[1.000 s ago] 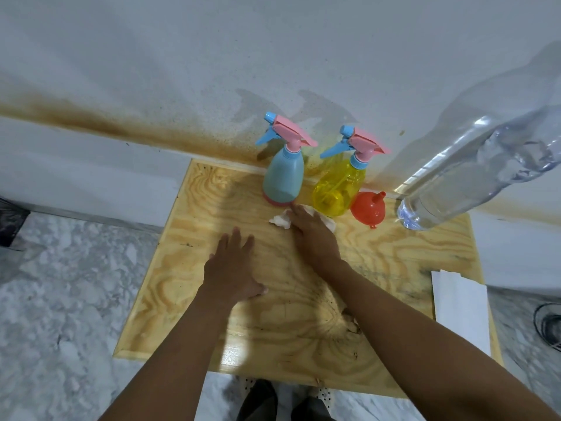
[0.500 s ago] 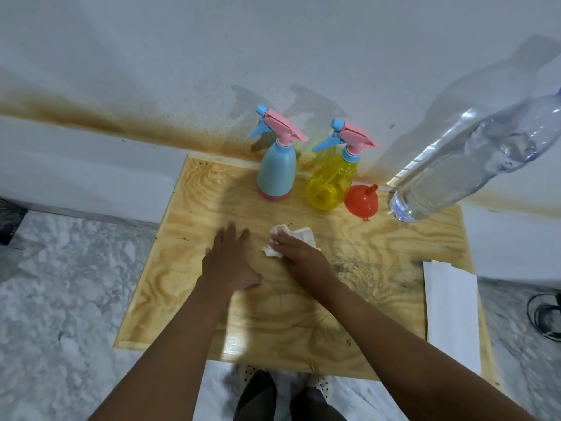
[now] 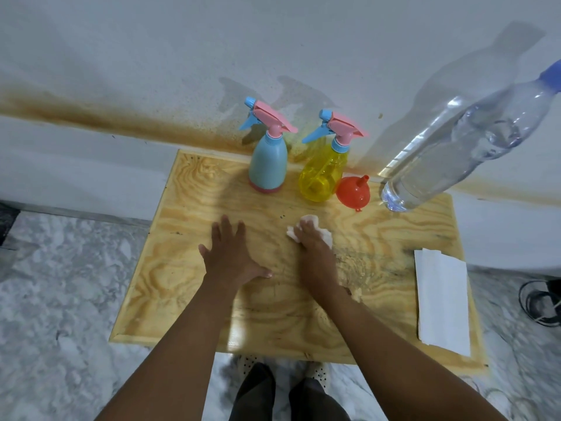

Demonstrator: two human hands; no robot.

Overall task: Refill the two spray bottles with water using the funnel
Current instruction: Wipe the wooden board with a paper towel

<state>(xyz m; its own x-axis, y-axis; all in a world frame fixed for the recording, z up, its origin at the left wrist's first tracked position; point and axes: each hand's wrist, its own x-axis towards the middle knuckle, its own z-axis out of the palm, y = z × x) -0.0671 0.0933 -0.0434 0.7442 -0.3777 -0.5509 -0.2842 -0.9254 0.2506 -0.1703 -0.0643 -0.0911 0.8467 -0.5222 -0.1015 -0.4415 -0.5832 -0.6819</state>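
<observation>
While the left hand [image 3: 230, 256] is lying flat on the desk [image 3: 194, 293], the right hand [image 3: 312, 247] is gripping a tissue [image 3: 308, 221], apparently wiping up near the capped blue bottle [image 3: 268, 165], yellow bottle [image 3: 321, 177] and funnel [image 3: 353, 192], with binning it likely next.

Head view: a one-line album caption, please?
Right hand holds a crumpled tissue on the wooden table, left hand flat beside; blue spray bottle, yellow spray bottle and funnel behind.
</observation>
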